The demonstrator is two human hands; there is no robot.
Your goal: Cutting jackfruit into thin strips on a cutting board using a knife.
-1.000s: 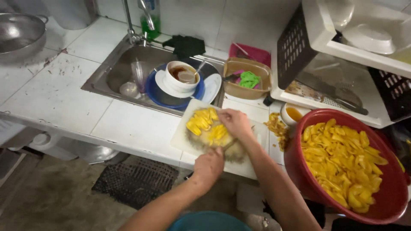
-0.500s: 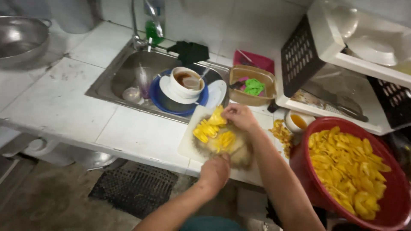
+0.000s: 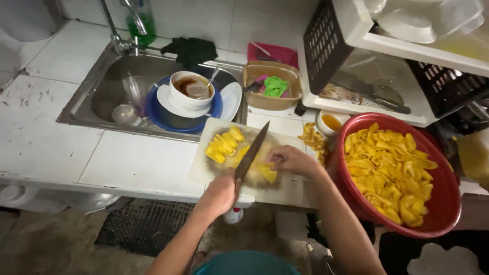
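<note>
There is one knife (image 3: 252, 151) and one white cutting board (image 3: 201, 170) on the counter (image 3: 137, 163). One red basin (image 3: 438, 214) is full of yellow fruit pieces; these are too many to count. In the sink (image 3: 97, 94) I count one blue plate (image 3: 153, 109), one white bowl (image 3: 189, 90) and one clear glass (image 3: 135, 91). One brown tub (image 3: 272, 102) and one small cup (image 3: 331, 122) stand near. Two hands are visible.

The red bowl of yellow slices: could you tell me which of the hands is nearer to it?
The right hand, on the cutting board just left of the red bowl. The left hand grips the knife farther left.
</note>
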